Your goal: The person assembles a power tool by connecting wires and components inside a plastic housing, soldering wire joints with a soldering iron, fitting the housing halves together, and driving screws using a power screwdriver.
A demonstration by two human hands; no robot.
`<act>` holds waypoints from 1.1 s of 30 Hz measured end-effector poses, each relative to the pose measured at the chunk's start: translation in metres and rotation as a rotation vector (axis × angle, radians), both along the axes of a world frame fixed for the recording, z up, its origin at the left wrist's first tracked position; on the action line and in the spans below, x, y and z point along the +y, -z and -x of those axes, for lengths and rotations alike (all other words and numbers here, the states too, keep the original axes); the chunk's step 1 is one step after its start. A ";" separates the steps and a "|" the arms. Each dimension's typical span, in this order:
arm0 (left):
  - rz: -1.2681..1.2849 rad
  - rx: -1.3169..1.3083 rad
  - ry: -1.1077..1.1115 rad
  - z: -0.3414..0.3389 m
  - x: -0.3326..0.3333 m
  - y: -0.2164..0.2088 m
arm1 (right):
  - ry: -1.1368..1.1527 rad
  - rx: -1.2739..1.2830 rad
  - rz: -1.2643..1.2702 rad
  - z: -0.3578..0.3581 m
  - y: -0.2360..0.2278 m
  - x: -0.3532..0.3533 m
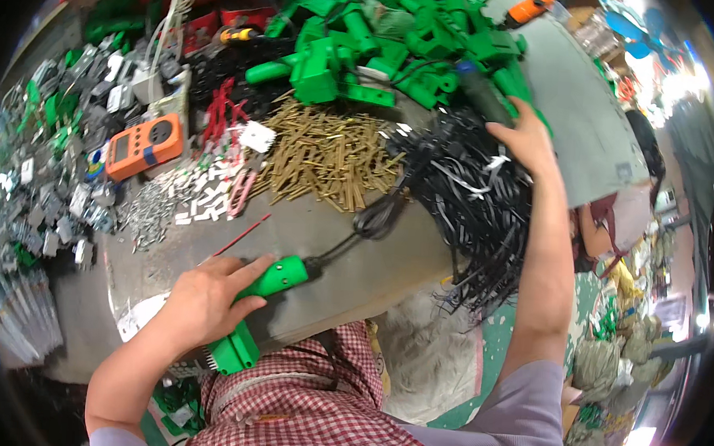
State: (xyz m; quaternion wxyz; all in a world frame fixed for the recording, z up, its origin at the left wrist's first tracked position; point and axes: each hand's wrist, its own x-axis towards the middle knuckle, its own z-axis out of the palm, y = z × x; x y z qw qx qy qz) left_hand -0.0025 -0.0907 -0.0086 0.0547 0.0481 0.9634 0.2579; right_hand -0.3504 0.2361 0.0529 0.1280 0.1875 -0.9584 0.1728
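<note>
My left hand (208, 297) is wrapped round a green hair-clipper-like tool (280, 277) near the table's front edge. Its toothed end points down towards my apron, and a black cord (356, 239) runs from the other end to the right. My right hand (531, 143) is stretched out to the far right, thumb and forefinger apart. It is beside a dark, blurred cylinder (485, 94) and green plastic housings (511, 79); whether it touches them I cannot make out. Below that hand lies a heap of black cords (479, 205), some with white ties.
Brass-coloured strips (328, 157) lie mid-table, with green housings (415, 32) heaped behind. On the left are an orange meter (145, 146), small white pieces (209, 191) and grey parts (59, 199). An orange-handled tool (530, 7) is at the far right. Another person's arm (595, 231) shows beyond.
</note>
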 end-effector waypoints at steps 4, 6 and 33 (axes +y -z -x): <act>-0.006 -0.012 0.028 0.012 0.001 0.008 | -0.364 -0.337 1.211 -0.054 -0.001 -0.011; -0.041 0.037 0.040 0.019 0.008 0.014 | -0.409 -0.394 1.277 -0.099 -0.005 -0.049; 0.043 0.036 0.065 0.028 0.019 0.025 | -1.184 -0.484 1.113 -0.200 0.062 -0.154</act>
